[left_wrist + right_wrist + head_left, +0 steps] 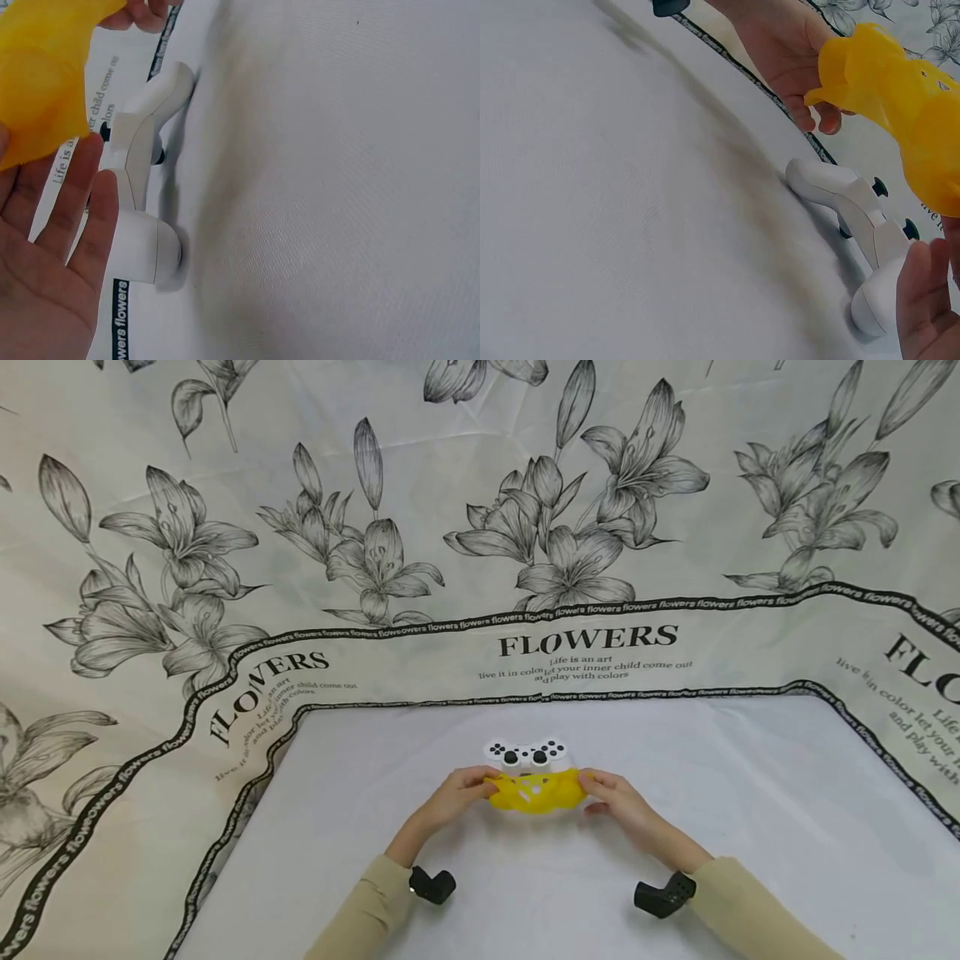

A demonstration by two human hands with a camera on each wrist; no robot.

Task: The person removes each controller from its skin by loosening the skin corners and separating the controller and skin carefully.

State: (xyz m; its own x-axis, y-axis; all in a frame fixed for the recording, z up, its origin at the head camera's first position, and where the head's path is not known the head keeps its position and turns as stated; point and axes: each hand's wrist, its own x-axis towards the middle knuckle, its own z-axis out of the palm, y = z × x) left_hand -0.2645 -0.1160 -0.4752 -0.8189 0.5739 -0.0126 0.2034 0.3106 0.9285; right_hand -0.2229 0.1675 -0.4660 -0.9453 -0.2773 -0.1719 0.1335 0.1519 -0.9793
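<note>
A soft yellow game controller cover is stretched out between my two hands, above the white tabletop. My left hand pinches its left end between thumb and fingers. At the other end, my right hand pinches the cover's edge. Just beyond it lies a white game controller with black thumbsticks, its near part hidden by the cover in the head view. From the side, in the right wrist view, the controller rests on the table below the raised cover, apart from it.
A white cloth covers the table. Behind and along the sides hangs a curtain printed with flowers and lettering. Black wrist devices are worn at both sleeve cuffs.
</note>
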